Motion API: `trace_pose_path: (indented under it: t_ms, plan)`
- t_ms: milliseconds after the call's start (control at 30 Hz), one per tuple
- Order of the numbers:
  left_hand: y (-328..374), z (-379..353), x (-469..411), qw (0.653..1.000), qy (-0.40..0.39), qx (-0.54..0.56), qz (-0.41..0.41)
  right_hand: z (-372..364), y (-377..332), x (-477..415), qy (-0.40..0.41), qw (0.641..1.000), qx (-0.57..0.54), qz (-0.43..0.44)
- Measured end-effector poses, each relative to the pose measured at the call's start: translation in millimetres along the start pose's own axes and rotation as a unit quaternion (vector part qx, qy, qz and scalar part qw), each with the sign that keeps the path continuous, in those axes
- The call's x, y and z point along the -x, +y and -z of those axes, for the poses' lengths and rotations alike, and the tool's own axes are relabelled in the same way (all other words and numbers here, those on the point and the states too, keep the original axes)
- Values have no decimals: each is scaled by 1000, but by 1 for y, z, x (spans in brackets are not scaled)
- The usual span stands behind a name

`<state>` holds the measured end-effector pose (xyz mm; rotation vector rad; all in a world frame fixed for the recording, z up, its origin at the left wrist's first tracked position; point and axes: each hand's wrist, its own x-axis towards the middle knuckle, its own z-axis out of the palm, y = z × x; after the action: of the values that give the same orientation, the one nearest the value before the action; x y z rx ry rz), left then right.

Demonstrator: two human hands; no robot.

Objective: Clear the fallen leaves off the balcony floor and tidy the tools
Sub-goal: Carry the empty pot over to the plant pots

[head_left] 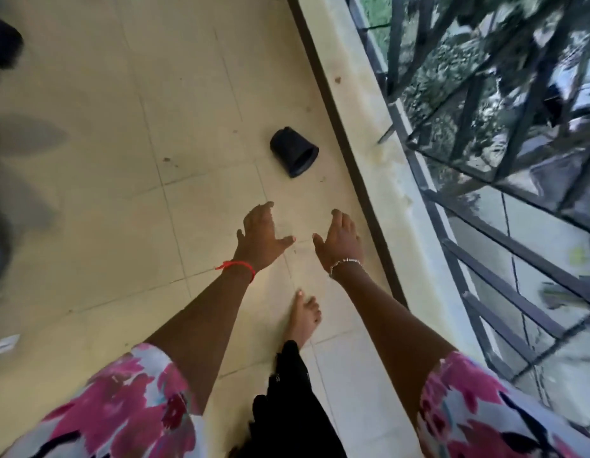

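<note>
two hands reach out over the tiled floor (88, 193), and both hold nothing. at far left we see a dark blurred thing (2, 41) that we cannot name. a small brown bit (167, 159), maybe a piece of leaf, lies on the tiles. the left hand (258, 236), with a red string (240, 266) on its wrist, has the fingers apart and relaxed. beyond it a black pot (293, 152) lies on its side, mouth turned toward the ledge (369, 127). a bare foot (303, 320) stands between the arms. the right hand (339, 246), with a bead bracelet (346, 262), is also spread. at far right is the dark railing (468, 117).
</note>
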<state>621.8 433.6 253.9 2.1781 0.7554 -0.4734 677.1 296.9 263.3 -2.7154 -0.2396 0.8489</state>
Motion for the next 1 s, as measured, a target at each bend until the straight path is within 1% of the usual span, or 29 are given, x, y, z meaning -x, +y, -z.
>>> trace_pose_path:
  t_ms: [67,133,300,400,500,533,567,600,633,700,733,767,800,833,867,900,933,1000]
  plan:
    - [2,1,-34,1000,6,27,11,-2,-3,-36,-31,999,-27,-21]
    - [2,0,-61,999,-1,30,11,-4,-4,-66,-50,998,-38,-23]
    - [-8,-12,-130,998,-50,14,28,-16,7,-144,-73,997,23,22]
    - [-19,-34,-175,994,-98,1,43,-21,12,-201,-59,997,49,22]
    - [-30,-54,-224,983,-163,-5,80,-32,12,-258,-28,1000,0,6]
    - [-33,-63,-236,980,-177,3,96,-37,11,-274,-22,1000,-8,10]
    - [-37,-71,-245,979,-174,15,102,-42,10,-287,-14,1000,-8,20]
    - [-39,-76,-256,980,-157,46,116,-46,8,-296,-4,999,1,34]
    - [-38,-77,-269,977,-135,99,129,-53,6,-308,4,999,5,49]
    - [-29,-77,-288,965,-104,198,134,-69,0,-322,12,996,-12,84]
    - [-35,-85,-292,957,-100,233,140,-78,-3,-326,22,995,-24,94]
    - [-44,-91,-295,959,-100,233,128,-85,-6,-328,45,994,-22,96]
    - [-53,-102,-298,978,-56,169,107,-88,-9,-327,74,994,-4,85]
    - [-77,-107,-290,980,-16,124,156,-88,-12,-326,100,992,14,73]
    - [-103,-124,-262,968,-58,152,192,-85,-16,-321,116,991,17,62]
    - [-131,-146,-247,975,-49,111,187,-81,-18,-317,124,991,6,53]
    - [-158,-166,-238,982,18,58,179,-76,-21,-311,127,991,-13,39]
    - [-186,-174,-226,984,86,89,125,-62,-20,-293,127,990,-66,-3]
